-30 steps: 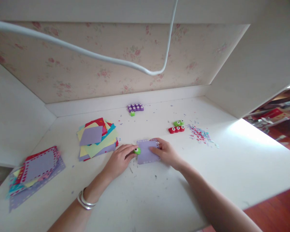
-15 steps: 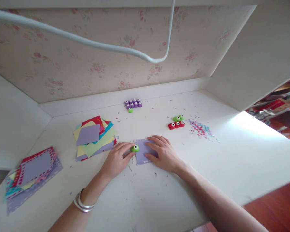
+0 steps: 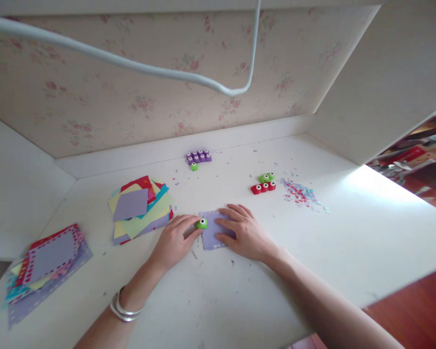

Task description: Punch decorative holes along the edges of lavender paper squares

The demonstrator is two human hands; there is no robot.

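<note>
Between the thumb and fingers of my left hand (image 3: 176, 238) is a small green craft punch (image 3: 202, 223) with a white button and a dark star-like mark. It sits at the left edge of a purple paper square (image 3: 210, 233) that has small punched holes along its borders. My right hand (image 3: 242, 230) lies on the right part of this sheet, fingers spread, covering some of it. To the left is a stack of coloured paper (image 3: 131, 205); farther left, a pile of sheets with punched borders (image 3: 53, 257).
Purple punches (image 3: 199, 157) stand in rows at the back beside one green punch (image 3: 194, 166). Red punches (image 3: 264, 188) and green punches (image 3: 266, 177) stand at right, near scattered paper bits (image 3: 302, 193). A white cable (image 3: 148, 69) hangs across the top.
The whole view has shifted slightly. Both hands keep nearly the same place on the paper, with the green punch still at its left edge.
</note>
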